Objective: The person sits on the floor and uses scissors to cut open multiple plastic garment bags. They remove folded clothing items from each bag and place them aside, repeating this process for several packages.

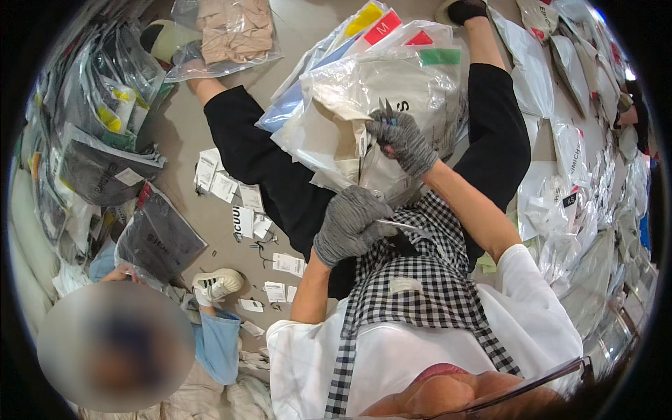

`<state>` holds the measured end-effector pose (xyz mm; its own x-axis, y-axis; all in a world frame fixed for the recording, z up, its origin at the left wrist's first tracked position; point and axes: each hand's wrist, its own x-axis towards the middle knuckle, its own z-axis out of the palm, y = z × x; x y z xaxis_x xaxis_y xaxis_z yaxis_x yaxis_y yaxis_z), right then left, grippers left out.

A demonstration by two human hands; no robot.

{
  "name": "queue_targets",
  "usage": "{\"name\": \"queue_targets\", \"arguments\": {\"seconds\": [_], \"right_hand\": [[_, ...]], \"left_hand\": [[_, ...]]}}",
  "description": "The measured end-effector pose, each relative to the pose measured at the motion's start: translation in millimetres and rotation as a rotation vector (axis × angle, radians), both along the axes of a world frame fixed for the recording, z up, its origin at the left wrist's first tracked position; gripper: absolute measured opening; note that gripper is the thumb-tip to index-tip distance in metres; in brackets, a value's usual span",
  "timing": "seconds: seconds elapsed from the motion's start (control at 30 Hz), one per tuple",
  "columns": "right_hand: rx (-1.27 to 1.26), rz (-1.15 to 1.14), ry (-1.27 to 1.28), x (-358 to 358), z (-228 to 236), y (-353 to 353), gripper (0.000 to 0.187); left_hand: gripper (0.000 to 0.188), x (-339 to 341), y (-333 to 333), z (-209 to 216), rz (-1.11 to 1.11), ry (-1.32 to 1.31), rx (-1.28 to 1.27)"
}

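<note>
My right hand, in a grey knit glove, is closed around a small pair of scissors, with the dark blades pointing away from me. Close beside those fingers is a beige garment with a narrow pale label or tag, lying at a clear plastic bag on my lap. My left hand, gloved the same way, is curled at the near edge of the bag. Its fingertips are partly hidden. From under them a thin pale curved strip runs to the right across my checked apron.
Several bagged garments fan out beneath the top bag. A bagged pinkish garment lies far left. Paper tags litter the floor by my left leg. Bagged clothes pile up left and right. Another person sits at near left.
</note>
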<state>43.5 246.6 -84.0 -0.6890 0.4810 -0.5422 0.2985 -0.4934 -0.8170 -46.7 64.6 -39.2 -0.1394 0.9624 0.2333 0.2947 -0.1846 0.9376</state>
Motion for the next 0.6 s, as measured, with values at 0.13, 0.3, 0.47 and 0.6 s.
{"name": "queue_targets", "arguments": {"seconds": [0.13,0.3,0.47,0.6], "right_hand": [[-0.111,-0.122,0.082,16,-7,-20,0.017],[0.131,-0.037,-0.034,17,4,-29,0.02],[0.383,-0.013,0.032,18,-10,-39,0.019],[0.82,0.087,-0.032,13,-1,-47,0.02]], "left_hand": [[0.023,13,14,4,0.633,-0.816,-0.453],[0.014,15,34,-19,0.694,-0.111,-0.459],[0.013,28,34,-28,0.894,-0.108,-0.296],[0.013,28,23,-19,0.853,-0.712,-0.399]]}}
